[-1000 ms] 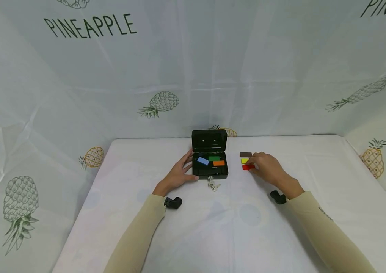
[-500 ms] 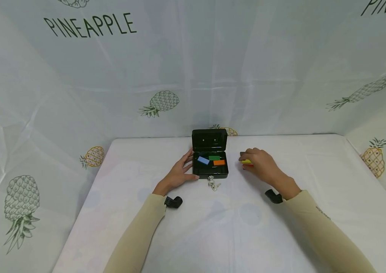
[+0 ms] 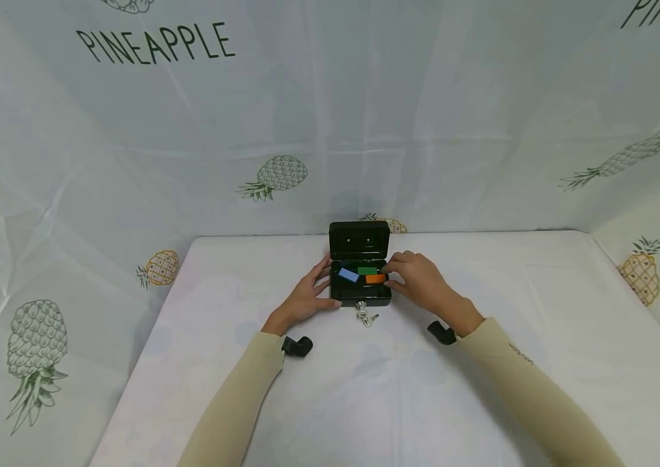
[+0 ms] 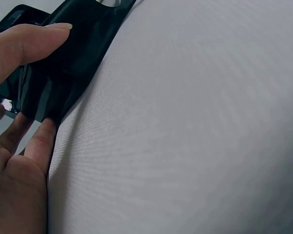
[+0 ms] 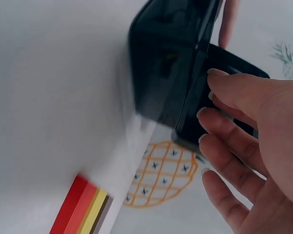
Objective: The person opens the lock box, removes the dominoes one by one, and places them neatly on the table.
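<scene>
A small black cash box [image 3: 360, 301] stands with its lid [image 3: 359, 240] raised. Inside lie a blue block [image 3: 348, 275], a green block [image 3: 367, 271] and an orange block [image 3: 375, 279]. My left hand [image 3: 299, 301] steadies the box's left side, fingers spread and nearly straight, thumb at the front corner. At the right rim is my right hand [image 3: 421, 283], fingers loosely bent; the right wrist view shows nothing in its grasp. Red [image 5: 68, 204], yellow [image 5: 92, 212] and brown [image 5: 102, 214] blocks lie side by side on the table, hidden by that hand in the head view.
Keys [image 3: 365, 318] hang from the lock at the box's front. The white-covered table [image 3: 330, 402] extends around the box. Behind it rises a pineapple-print sheet [image 3: 452, 130].
My right hand has bunched the red, yellow and brown blocks closer together, then moved left from them to the box's right rim. My left hand has stayed on the box.
</scene>
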`<control>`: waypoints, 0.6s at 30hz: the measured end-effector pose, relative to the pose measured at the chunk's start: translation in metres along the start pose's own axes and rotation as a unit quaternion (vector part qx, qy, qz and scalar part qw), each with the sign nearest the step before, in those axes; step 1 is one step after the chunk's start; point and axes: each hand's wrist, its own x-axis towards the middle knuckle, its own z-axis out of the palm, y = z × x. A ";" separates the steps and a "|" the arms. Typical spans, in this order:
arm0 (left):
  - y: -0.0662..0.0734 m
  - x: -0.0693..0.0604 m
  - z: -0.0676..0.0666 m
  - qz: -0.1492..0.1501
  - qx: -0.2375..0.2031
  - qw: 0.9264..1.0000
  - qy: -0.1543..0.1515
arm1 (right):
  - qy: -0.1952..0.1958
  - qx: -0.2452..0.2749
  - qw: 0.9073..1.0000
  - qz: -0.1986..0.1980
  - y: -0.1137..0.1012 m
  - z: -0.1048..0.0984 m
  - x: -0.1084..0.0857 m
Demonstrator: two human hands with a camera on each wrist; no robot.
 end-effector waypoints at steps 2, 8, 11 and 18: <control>0.001 0.000 0.000 -0.001 -0.001 1.000 0.001 | 0.003 0.001 1.000 -0.005 -0.004 0.002 0.005; 0.000 0.000 0.000 -0.002 -0.001 1.000 0.000 | 0.003 0.007 1.000 -0.010 -0.016 0.010 0.020; 0.000 0.000 -0.001 -0.003 0.001 1.000 -0.003 | -0.006 0.010 1.000 -0.003 -0.020 0.015 0.027; 0.000 -0.001 -0.002 0.001 0.007 1.000 -0.007 | -0.024 0.002 1.000 0.009 -0.032 0.026 0.043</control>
